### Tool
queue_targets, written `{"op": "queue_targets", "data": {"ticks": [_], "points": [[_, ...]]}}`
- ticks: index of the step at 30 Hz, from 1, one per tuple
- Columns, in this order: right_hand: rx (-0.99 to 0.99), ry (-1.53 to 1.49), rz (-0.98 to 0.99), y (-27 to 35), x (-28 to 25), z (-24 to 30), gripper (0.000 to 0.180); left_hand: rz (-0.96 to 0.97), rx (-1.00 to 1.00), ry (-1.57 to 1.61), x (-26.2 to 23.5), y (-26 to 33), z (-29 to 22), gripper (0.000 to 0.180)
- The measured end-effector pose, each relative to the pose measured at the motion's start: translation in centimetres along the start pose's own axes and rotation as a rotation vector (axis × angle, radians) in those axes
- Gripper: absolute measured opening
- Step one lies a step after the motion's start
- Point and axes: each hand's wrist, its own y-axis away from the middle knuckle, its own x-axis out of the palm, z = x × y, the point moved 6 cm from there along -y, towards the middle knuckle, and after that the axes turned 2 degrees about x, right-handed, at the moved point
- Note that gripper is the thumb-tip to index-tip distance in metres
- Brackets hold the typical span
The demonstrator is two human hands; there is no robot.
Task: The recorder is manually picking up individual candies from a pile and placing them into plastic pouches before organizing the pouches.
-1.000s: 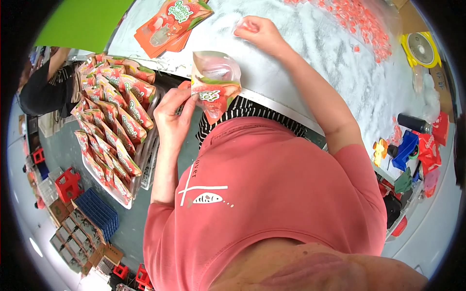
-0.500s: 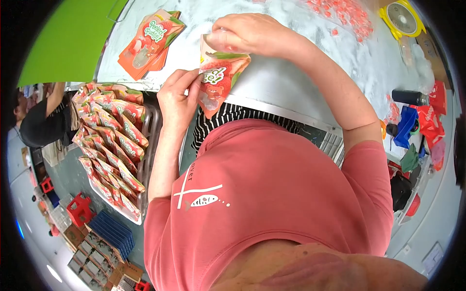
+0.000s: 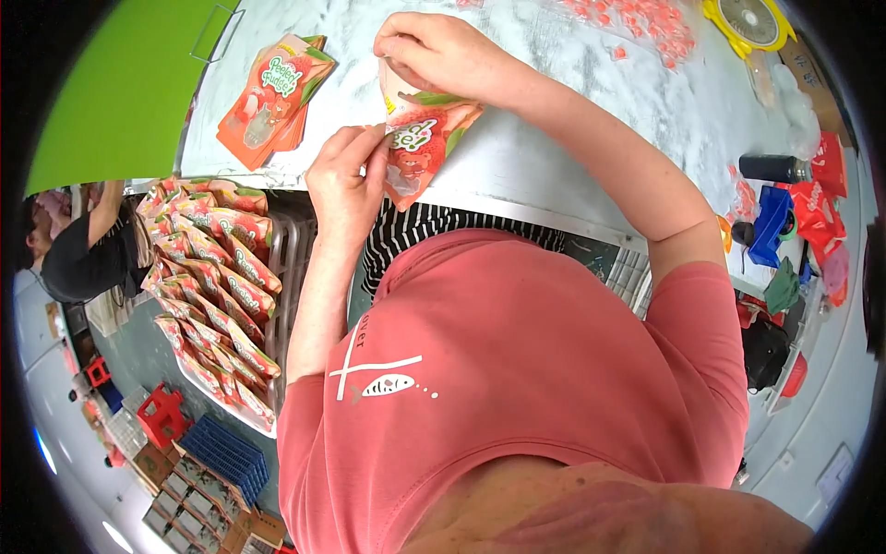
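A red and cream candy pouch (image 3: 415, 152) with strawberry and bear pictures is held tilted at the table's near edge. My left hand (image 3: 346, 171) pinches its left side between thumb and fingers. Curled over the pouch's top end is my right hand (image 3: 434, 55), its fingers closed at the upper edge; what lies under the palm is hidden. To the left, a stack of flat matching pouches (image 3: 263, 106) rests on the table. Loose pink wrapped candies (image 3: 637, 28) are spread at the far right.
Filled pouches (image 3: 217, 286) stand in rows in a white crate beside the table, at my left. A yellow fan (image 3: 752, 23), a black bottle (image 3: 775, 168) and a blue holder (image 3: 768, 226) are at the right. Another person (image 3: 83, 245) is at the far left.
My right hand has shifted slightly left and curled over the pouch's top. Pinkish wrapped candies seen under its fingers before are now out of sight. The left hand keeps its pinch.
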Motion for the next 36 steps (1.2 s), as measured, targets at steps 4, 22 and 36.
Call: {"op": "queue_targets", "data": {"ticks": [4, 22, 36], "points": [[0.176, -0.205, 0.096, -0.4, -1.3, 2.9, 0.022, -0.041, 0.045, -0.021, 0.3, -0.2, -0.3, 0.016], [-0.059, 0.072, 0.045, 5.2, -5.6, 6.0, 0.026, -0.155, 0.103, 0.002, 1.2, 0.3, -0.5, 0.02], [-0.101, 0.257, 0.448, 7.3, -5.1, 7.1, 0.021, -0.016, -0.428, 0.611, 2.5, 1.9, 5.3, 0.046]]}}
